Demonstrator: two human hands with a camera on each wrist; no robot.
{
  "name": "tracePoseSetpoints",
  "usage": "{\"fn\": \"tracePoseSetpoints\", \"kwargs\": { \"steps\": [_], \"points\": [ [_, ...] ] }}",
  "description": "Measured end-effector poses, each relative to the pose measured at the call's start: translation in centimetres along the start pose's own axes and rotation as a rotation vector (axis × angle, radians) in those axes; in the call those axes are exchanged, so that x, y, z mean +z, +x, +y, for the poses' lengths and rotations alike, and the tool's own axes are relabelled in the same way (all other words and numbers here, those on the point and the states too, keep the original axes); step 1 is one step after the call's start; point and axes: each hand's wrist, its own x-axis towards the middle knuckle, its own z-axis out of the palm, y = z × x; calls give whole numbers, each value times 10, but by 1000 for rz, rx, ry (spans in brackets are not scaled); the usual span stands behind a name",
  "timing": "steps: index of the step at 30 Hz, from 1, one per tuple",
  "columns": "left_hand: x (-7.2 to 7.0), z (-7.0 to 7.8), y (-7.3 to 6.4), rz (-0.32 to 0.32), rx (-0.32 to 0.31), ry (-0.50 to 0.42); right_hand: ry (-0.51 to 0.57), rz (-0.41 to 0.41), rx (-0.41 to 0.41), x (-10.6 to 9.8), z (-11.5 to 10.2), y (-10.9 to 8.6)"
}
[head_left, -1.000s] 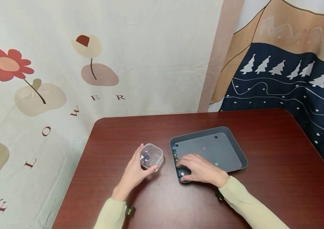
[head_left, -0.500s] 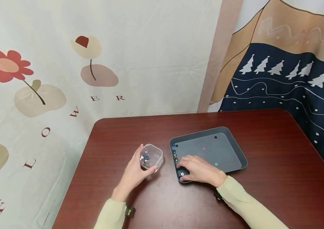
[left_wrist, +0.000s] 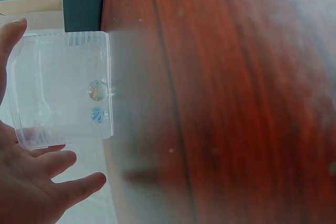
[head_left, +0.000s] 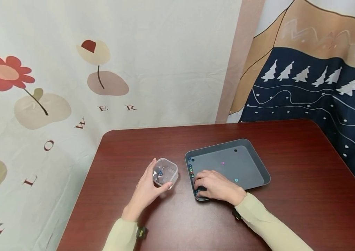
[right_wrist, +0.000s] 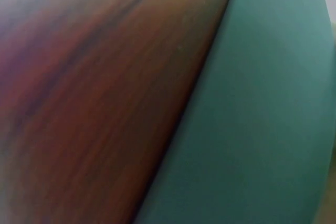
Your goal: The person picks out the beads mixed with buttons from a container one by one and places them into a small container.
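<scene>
My left hand (head_left: 147, 191) grips a small clear plastic box (head_left: 170, 170) between thumb and fingers, over the left part of the table. Through its wall, the left wrist view shows a multicoloured marble (left_wrist: 97, 91) beside a blue one (left_wrist: 98, 114). My right hand (head_left: 218, 186) reaches into the near left corner of a grey tray (head_left: 260, 164), fingers bent downward around the marbles there. I cannot tell whether it pinches one. Farther up the tray's left side, several marbles (head_left: 191, 170) lie in a row. The right wrist view shows the tray's outer wall (right_wrist: 252, 108), not the fingers.
Both the box and the tray are on a reddish-brown wooden table (head_left: 133, 146). Small ring marks (head_left: 222, 163) and dark dots (head_left: 235, 150) show on the tray floor. A printed curtain (head_left: 171, 69) hangs behind the table's far edge.
My right hand's fingers and thumb have drawn closer together in the tray corner, and a pale marble there is now hidden. My left hand keeps holding the box in place.
</scene>
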Motion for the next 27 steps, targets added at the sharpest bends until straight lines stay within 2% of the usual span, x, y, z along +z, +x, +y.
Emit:
{"fn": "tracePoseSetpoints", "kwargs": {
  "steps": [8,27],
  "points": [
    [0,0,0,-11,-12,4,2,2,-20,-1,1,1],
    [-1,1,0,-14,-14,13,182,60,44,-8,1,-5]
  ]
}}
